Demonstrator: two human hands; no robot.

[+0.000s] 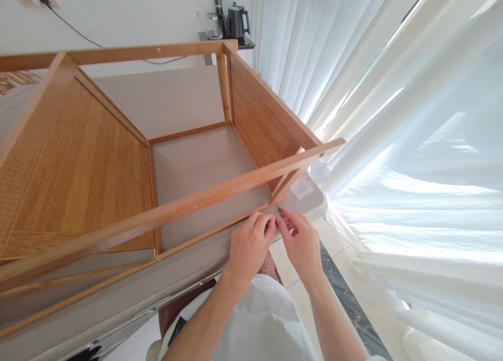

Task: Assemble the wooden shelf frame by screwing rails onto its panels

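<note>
My left hand [251, 243] and my right hand [301, 243] meet close together at the front edge of the table, fingertips pinched. Between them is a thin metal piece [279, 209], perhaps a hex key or a screw; it is too small to tell. Its short dark end sticks up past my right fingers. Just beyond the hands stands a wooden shelf frame [196, 206], with slatted wooden panels [86, 172] and long rails. The lower front rail ends near my left fingers. A bolt hole [322, 155] shows at the right end of the upper rail.
The frame rests on a grey-topped table [196, 162]. A small clear plastic bag [302, 187] lies at its right corner. White curtains [412, 156] hang at the right. A black kettle [236, 21] stands at the back, and a plugged-in cable [74, 28] runs along the wall.
</note>
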